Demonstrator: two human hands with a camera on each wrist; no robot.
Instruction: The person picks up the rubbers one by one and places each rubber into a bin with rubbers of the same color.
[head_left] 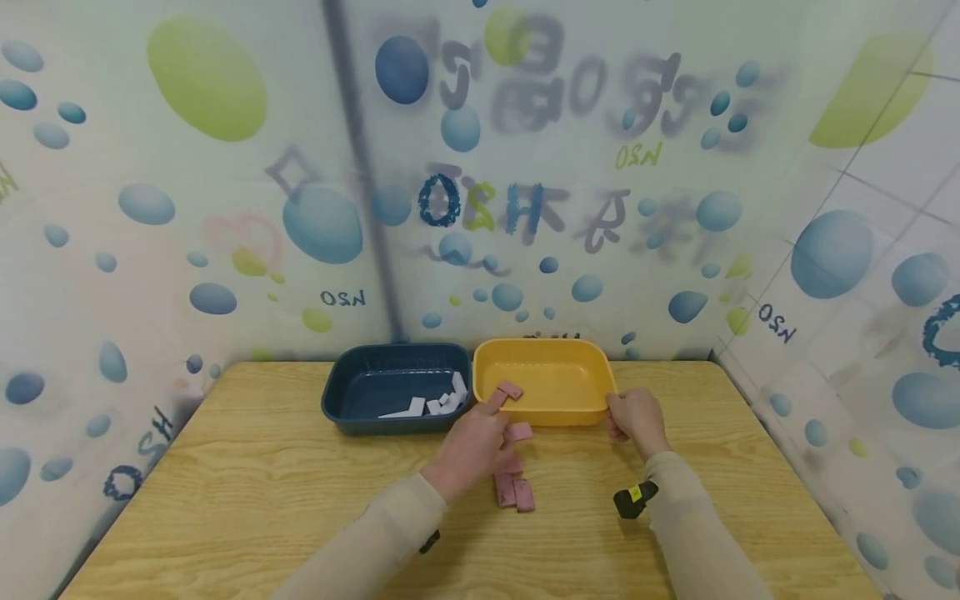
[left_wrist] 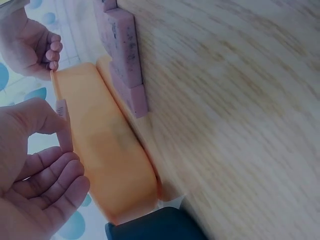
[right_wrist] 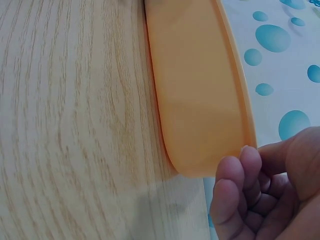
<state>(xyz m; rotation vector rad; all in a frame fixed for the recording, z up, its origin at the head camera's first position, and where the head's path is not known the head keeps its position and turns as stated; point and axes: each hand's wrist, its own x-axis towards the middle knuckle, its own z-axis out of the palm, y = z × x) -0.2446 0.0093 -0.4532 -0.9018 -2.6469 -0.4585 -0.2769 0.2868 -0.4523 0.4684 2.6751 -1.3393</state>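
Note:
My left hand (head_left: 468, 446) is at the front left of the yellow tray (head_left: 555, 417), its fingertips over the rim. It pinches a small pink block (head_left: 497, 399), whose end also shows beside the thumb in the left wrist view. Another pink block (head_left: 511, 389) appears just past it, overlapping the tray's inside. With curled fingers and thumb, my right hand (head_left: 637, 417) grips the tray's front right corner; the right wrist view shows its fingertips at the rim. Several pink blocks (head_left: 524, 495) lie on the table close to my left hand, partly hidden by it.
A dark blue tray (head_left: 352, 427) stands directly left of the yellow one, with several white pieces (head_left: 417, 407) inside. Both trays sit at the back of the wooden table (head_left: 247, 492), near a patterned curtain (head_left: 262, 333). Another patterned side rises on the right.

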